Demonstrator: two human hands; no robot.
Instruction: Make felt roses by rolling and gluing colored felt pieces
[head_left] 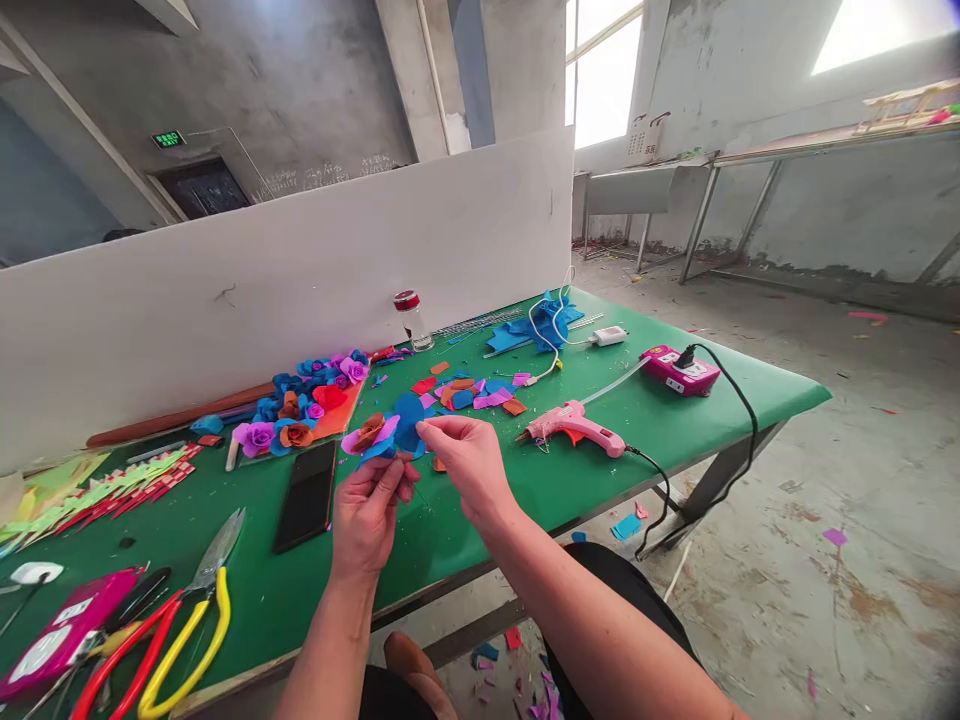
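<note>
A paper flower with brown, purple and blue petals is pinched at its base by my left hand. My right hand closes its thumb and fingertips on a round blue paper petal at the flower's right side. Just beyond the hands lie loose paper petals in blue, purple, brown and red. A pink glue gun rests on its side to the right of my right hand. Finished paper flowers are grouped at the left, past a dark phone.
The green table meets a white partition at the back. A glass jar stands there. Yellow-and-red-handled shears lie front left. A magenta power strip sits at right, its black cord hanging over the edge. Blue crepe paper lies behind.
</note>
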